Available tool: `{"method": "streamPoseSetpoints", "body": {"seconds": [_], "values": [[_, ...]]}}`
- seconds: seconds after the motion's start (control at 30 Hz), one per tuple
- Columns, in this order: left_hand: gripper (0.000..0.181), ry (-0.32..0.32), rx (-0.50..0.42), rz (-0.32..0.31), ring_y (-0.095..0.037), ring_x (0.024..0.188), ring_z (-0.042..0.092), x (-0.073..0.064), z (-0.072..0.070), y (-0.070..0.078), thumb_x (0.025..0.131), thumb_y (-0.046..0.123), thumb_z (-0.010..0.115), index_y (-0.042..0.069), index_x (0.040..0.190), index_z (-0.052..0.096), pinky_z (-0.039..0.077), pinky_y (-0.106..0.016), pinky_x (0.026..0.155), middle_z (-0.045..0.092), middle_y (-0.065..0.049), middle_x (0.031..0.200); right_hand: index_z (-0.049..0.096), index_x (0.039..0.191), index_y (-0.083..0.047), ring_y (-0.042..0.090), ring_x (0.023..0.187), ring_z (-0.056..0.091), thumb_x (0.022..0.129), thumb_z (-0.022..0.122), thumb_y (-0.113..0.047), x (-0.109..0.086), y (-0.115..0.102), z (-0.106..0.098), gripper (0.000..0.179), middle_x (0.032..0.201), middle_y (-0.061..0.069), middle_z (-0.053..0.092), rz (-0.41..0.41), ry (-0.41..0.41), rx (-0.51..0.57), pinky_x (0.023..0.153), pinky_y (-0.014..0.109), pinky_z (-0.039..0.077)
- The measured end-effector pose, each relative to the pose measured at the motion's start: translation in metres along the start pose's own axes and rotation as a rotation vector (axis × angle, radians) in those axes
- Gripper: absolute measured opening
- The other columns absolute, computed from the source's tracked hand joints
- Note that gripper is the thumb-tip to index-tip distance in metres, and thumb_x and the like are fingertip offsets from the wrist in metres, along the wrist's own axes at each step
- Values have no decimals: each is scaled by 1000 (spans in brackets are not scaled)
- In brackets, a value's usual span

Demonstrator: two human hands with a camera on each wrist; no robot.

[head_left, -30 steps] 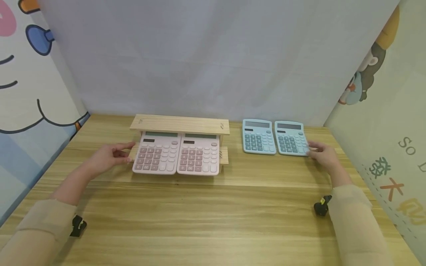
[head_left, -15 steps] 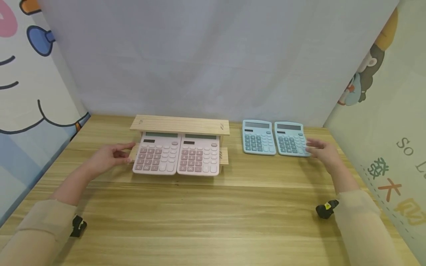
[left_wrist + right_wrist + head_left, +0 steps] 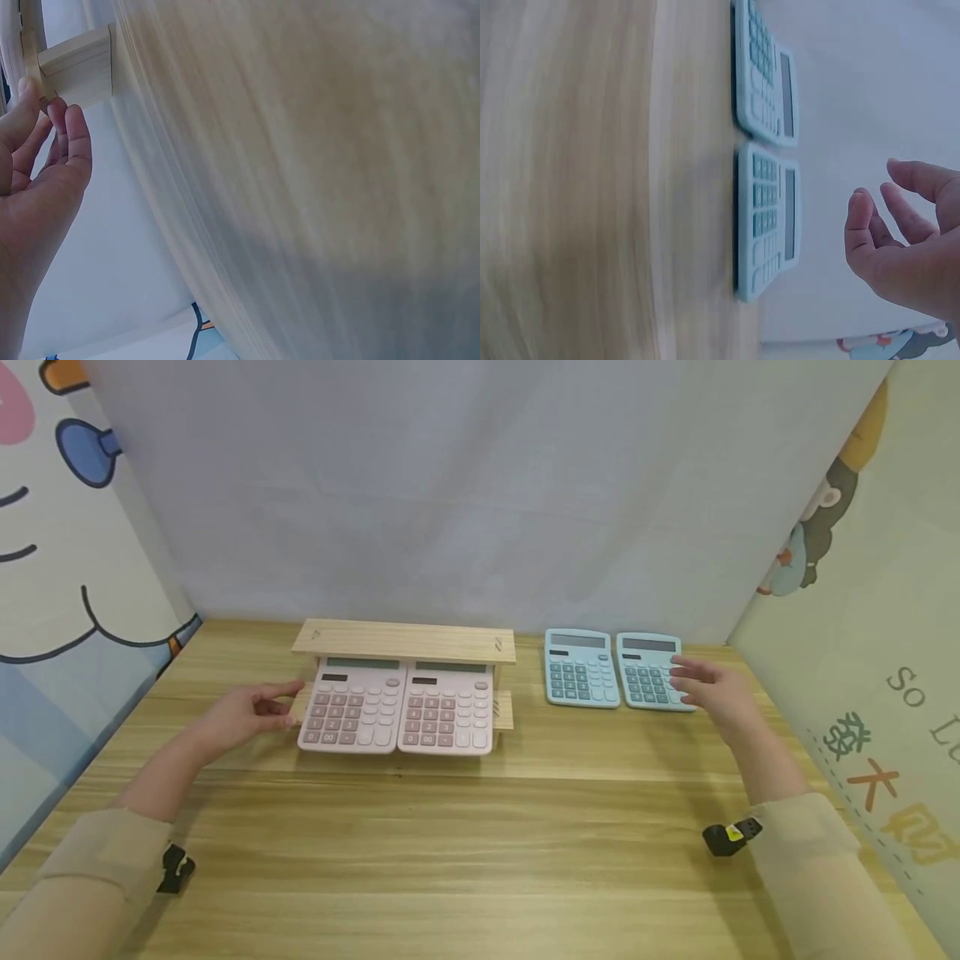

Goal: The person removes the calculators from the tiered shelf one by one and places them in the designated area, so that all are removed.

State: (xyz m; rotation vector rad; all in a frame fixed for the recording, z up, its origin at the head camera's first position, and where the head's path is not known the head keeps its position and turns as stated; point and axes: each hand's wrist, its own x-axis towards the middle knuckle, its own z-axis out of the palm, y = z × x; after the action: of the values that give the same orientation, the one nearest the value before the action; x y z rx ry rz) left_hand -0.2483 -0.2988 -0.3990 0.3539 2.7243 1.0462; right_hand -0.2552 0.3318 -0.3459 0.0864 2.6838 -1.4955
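Note:
My left hand [image 3: 240, 717] pinches the left end of the lower board of a two-tier wooden stand [image 3: 405, 641]; in the left wrist view, thumb and fingertips meet at the wood's edge [image 3: 31, 56]. Leaning on that stand, side by side, are two pink calculators, a left one [image 3: 360, 693] and a right one [image 3: 471, 718], their top edges hidden under the upper board. My right hand [image 3: 723, 697] hovers with loosely bent fingers and nothing in them, overlapping the right blue calculator [image 3: 647, 672] in the head view. Another blue calculator [image 3: 581, 668] lies just left of it.
A wood-grain table [image 3: 450, 852] carries everything. Behind it hangs a pale curtain [image 3: 465, 502]. Printed cartoon panels stand at the left [image 3: 82, 568] and right [image 3: 847, 635] edges. Both wrists wear small black devices, one on the right [image 3: 726, 838].
My right hand has let go of the right blue calculator's side and risen over its right edge. The left hand keeps its place on the stand.

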Motion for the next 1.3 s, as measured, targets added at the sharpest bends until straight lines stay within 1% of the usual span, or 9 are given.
{"method": "streamPoseSetpoints", "body": {"seconds": [0.17, 0.27, 0.37, 0.53, 0.67, 0.77, 0.93, 1.13, 1.3], "values": [[65, -6, 4, -5, -39, 118, 51, 0, 0, -1, 93, 31, 61, 8, 146, 33, 48, -48, 93, 39, -25, 143, 34, 146, -8, 11, 119, 46, 96, 55, -29, -5, -12, 13, 58, 140, 15, 45, 0, 4, 104, 93, 21, 47], [64, -7, 9, -5, -39, 118, 51, 1, 1, -1, 93, 30, 61, 8, 146, 33, 48, -48, 93, 40, -25, 143, 36, 145, -6, 6, 112, 50, 96, 57, -24, -8, -18, 20, 56, 130, 7, 50, -18, 14, 178, 91, 16, 47], [64, -8, 13, -1, -40, 118, 51, 1, 0, -1, 93, 30, 60, 8, 146, 33, 48, -49, 93, 39, -25, 143, 38, 143, -2, 3, 105, 54, 94, 59, -18, -12, -26, 26, 56, 121, 1, 53, -41, 15, 289, 88, 14, 48], [63, -15, 8, -9, -40, 119, 50, 0, 0, 0, 94, 28, 60, 8, 147, 32, 48, -49, 93, 38, -25, 144, 41, 140, -2, 4, 103, 56, 92, 61, -12, -19, -41, 41, 53, 115, -3, 55, -68, -13, 472, 87, 16, 50], [62, -12, 11, -11, -41, 119, 50, -1, 0, 0, 94, 25, 59, 8, 147, 32, 48, -49, 93, 38, -26, 144, 51, 127, -9, 5, 100, 59, 91, 62, -9, -25, -51, 54, 38, 113, -2, 56, -92, -36, 556, 88, 20, 51], [61, -11, 14, -9, -41, 119, 51, -2, 0, 0, 94, 23, 59, 8, 147, 32, 47, -49, 94, 38, -26, 144, 53, 125, -9, 10, 102, 59, 90, 62, -6, -28, -56, 65, 36, 114, 2, 55, -107, -46, 610, 88, 24, 52], [61, -10, 19, -5, -41, 118, 50, -1, -1, 1, 94, 24, 59, 8, 147, 32, 48, -49, 93, 38, -26, 144, 42, 138, -1, 15, 109, 58, 90, 62, -6, -35, -60, 79, 52, 122, 7, 52, -109, -82, 655, 90, 28, 51], [62, -4, 34, 4, -40, 117, 52, 0, -1, 2, 94, 28, 60, 8, 146, 33, 48, -48, 92, 39, -26, 143, 40, 140, -1, 15, 112, 58, 92, 60, -6, -44, -63, 98, 52, 125, 7, 53, -111, -132, 626, 93, 30, 49], [62, -3, 38, 11, -40, 117, 52, 0, 0, 2, 93, 28, 60, 8, 146, 34, 48, -49, 92, 40, -27, 142, 39, 140, 0, 15, 110, 60, 92, 59, -4, -50, -61, 117, 52, 128, 13, 52, -112, -172, 593, 94, 31, 49]]}}
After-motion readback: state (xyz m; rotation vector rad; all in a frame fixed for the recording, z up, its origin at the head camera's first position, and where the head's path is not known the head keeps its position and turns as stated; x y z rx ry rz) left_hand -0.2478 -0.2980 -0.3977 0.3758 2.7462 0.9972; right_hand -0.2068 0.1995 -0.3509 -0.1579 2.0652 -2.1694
